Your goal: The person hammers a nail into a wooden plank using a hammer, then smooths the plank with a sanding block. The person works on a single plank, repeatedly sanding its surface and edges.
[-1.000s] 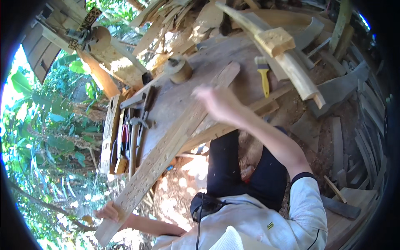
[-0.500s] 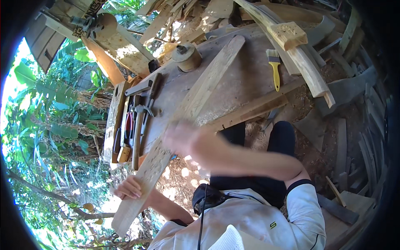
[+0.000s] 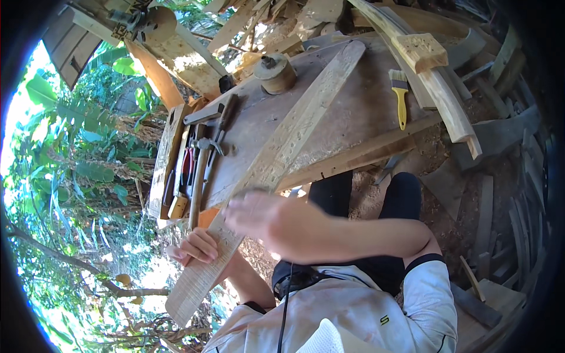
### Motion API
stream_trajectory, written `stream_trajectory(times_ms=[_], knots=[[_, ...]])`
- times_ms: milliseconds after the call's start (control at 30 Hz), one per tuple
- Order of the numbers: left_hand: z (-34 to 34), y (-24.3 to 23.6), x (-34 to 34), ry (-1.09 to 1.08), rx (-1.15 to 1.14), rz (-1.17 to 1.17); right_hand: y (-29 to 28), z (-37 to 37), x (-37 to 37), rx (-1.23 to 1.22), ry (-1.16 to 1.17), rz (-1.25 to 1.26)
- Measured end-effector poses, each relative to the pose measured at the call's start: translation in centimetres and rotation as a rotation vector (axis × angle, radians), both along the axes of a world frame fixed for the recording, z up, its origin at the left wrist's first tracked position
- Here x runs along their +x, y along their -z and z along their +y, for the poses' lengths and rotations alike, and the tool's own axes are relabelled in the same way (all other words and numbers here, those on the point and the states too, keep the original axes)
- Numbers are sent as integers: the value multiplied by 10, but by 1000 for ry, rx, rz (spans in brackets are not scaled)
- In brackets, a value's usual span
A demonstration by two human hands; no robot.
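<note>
Wooden plank (image 3: 286, 144), pitted, round-ended, left grip (image 3: 199, 246) clasping its edge, right grip (image 3: 256, 216) (blurred), hold cannot be told

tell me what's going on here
A person is working on a long wooden plank laid slantwise across a workbench, its near end jutting past the edge. The left hand grips it near that end. The right hand, blurred, is over the plank just beyond; whether it holds anything is unclear. A yellow-handled brush lies to the right.
</note>
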State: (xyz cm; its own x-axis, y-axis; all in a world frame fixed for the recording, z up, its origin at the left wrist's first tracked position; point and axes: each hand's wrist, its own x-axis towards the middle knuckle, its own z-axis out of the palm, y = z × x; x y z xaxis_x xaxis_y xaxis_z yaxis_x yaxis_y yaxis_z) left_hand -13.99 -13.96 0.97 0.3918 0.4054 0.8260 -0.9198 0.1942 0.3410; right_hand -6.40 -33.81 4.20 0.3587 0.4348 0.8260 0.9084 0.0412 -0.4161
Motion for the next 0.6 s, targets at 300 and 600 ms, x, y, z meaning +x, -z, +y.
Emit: stream_trajectory(times_ms=[300, 600], knots=[[-66, -9, 10, -531, -485, 303, -27, 15, -49, -81, -159, 103], [-46, -16, 3, -23, -40, -26, -17, -56, 61, -356, 197, 302]])
